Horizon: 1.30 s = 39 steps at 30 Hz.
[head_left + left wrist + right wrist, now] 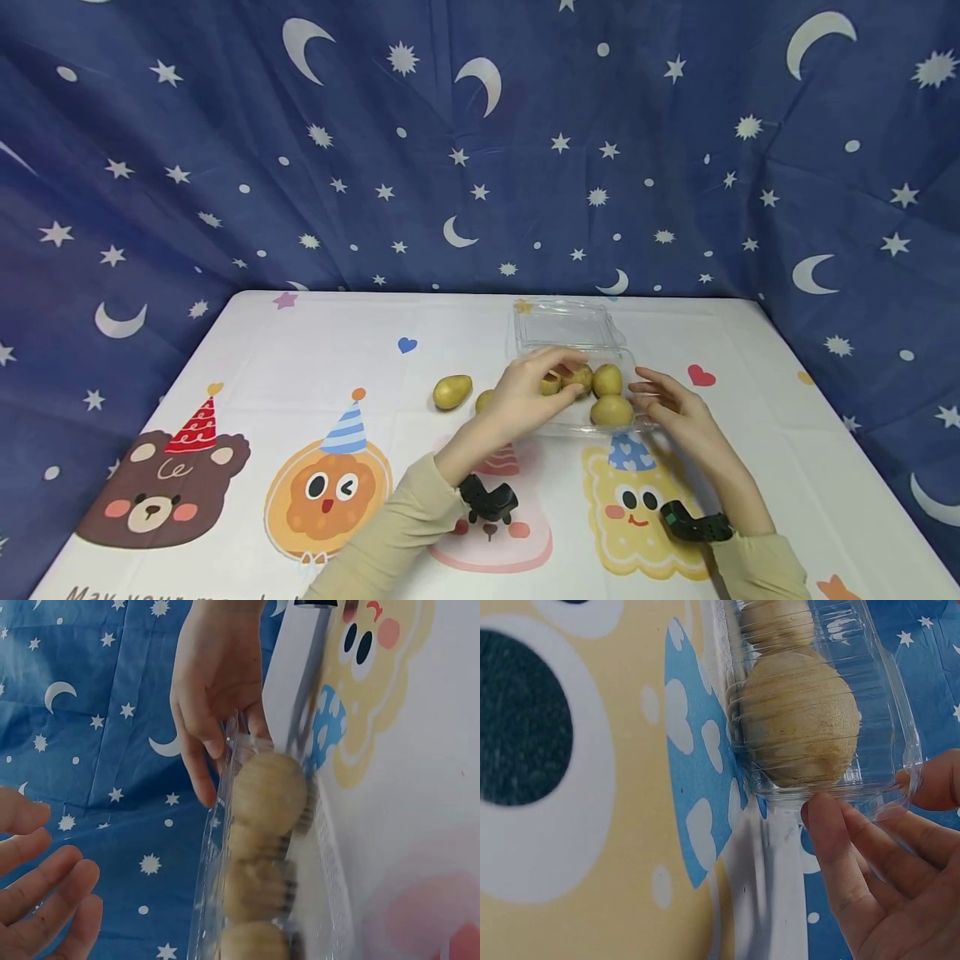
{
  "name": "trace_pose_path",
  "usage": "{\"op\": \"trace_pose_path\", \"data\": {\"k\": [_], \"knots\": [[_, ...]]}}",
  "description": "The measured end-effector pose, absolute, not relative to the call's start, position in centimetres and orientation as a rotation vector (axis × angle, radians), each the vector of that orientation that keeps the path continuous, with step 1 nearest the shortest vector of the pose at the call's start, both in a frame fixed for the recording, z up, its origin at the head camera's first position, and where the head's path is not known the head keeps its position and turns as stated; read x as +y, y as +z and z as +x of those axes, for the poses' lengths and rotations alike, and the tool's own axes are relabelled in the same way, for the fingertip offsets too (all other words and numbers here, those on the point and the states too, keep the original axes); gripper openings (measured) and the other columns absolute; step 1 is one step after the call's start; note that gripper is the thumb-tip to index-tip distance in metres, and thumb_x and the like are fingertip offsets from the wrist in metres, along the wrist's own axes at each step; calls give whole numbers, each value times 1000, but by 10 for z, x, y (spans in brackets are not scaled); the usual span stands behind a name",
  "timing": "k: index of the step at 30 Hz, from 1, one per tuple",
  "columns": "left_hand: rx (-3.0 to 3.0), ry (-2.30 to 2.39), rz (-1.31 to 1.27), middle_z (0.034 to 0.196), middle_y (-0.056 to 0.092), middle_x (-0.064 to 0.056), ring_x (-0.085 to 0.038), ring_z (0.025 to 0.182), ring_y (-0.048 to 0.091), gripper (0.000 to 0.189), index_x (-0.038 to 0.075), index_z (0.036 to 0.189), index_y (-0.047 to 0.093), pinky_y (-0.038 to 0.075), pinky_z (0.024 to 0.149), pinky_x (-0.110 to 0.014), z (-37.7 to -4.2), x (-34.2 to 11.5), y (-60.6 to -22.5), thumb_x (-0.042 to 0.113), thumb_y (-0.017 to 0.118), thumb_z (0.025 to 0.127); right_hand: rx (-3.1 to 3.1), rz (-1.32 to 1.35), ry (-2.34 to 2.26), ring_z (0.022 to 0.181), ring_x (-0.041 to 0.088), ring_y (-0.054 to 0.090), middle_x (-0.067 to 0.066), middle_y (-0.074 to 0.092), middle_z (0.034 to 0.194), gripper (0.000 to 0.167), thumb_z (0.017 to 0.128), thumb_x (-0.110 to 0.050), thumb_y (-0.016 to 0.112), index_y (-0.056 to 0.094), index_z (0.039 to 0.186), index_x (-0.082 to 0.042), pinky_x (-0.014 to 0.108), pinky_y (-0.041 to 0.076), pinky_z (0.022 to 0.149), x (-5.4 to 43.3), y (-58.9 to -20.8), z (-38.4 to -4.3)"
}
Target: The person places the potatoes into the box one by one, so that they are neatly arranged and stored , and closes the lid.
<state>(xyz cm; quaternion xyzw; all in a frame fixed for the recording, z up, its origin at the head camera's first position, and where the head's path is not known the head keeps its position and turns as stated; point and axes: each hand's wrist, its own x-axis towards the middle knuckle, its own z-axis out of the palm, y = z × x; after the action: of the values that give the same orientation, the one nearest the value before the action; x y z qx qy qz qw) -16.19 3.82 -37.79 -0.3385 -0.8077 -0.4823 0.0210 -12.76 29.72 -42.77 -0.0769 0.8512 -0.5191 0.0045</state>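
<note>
Plastic box (558, 430) with yellowish fruits (612, 410) lies on the desk (345, 350); left hand (531, 390) above is relaxed, holding nothing; right hand (681, 410), at three o'clock, touches it loosely. If bumped, so lightly steadied, it could slide.

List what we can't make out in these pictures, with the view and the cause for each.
Head view: the left end of the clear container, hidden by the left hand.
Head view: part of the partly covered fruit outside it, behind that same hand.
Head view: the rest of the printed lettering, cut off by the bottom edge.
Left wrist view: the lowest fruit, blurred and cut off below.
Right wrist view: the upper fruit, cut off above.
</note>
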Motion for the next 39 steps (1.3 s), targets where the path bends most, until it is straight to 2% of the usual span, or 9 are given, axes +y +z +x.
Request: {"op": "trace_pose_path", "data": {"k": [5,10,20,31,39], "knots": [[-2530,-1441,-1031,114,67,-7,-19,100,65,34,10,123,62,54,88,-29,-161,24,-376,11,66,89,2669,-231,-1615,98,-9,59,32,55,127,48,97,-4,48,37,143,3,16,53,78,297,-428,-128],[-2535,-1430,-1001,111,67,-5,-19,100,65,34,10,122,61,55,86,-33,-159,7,-377,11,66,88,2681,-229,-1602,98,-9,59,31,56,126,48,97,-5,48,38,143,3,16,53,79,297,-427,-128],[-2550,-1356,-933,108,67,-7,-20,97,65,34,10,120,63,55,84,-33,-162,-24,-383,9,67,87,2677,-213,-1597,98,-9,59,31,56,127,48,98,-6,48,37,144,3,17,54,79,296,-426,-127],[-2598,-1319,-827,111,67,-4,-19,99,64,33,13,121,62,55,85,-35,-164,-51,-391,11,66,88,2687,-226,-1604,96,-13,58,33,55,126,47,97,-6,48,38,142,5,16,53,77,295,-428,-127],[-2576,-1350,-779,109,67,-6,-19,100,64,31,11,118,64,55,86,-36,-166,-66,-398,9,67,87,2699,-223,-1592,97,-10,59,32,56,125,48,98,-9,50,38,142,4,16,53,77,296,-428,-127]]}}
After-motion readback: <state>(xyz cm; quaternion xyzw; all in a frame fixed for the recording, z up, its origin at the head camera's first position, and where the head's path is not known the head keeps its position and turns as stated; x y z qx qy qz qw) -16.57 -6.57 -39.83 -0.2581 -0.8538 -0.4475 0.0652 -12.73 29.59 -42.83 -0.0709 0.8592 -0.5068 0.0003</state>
